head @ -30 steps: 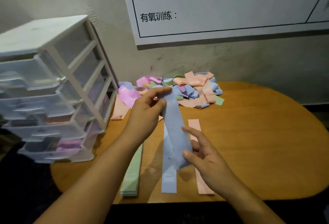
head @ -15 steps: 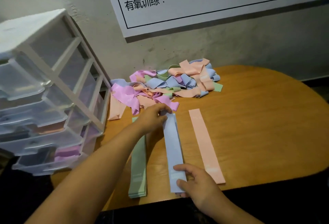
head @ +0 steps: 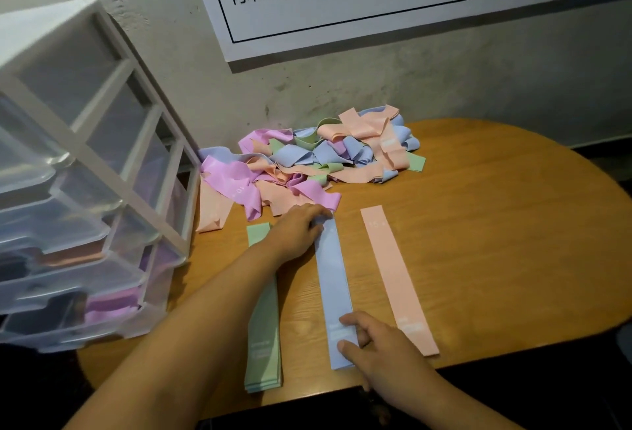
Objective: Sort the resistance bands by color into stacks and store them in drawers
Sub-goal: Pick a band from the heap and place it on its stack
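Head view: a second ago the blue band (head: 333,293) hung between both hands. Now it lies flat on the table (head: 496,258), between the green stack (head: 263,344) at left and the peach band (head: 393,275) at right. The left hand (head: 297,229) presses its far end and the right hand (head: 372,344) its near end, each grip released. The mixed pile (head: 307,163) far behind waits for sorting.
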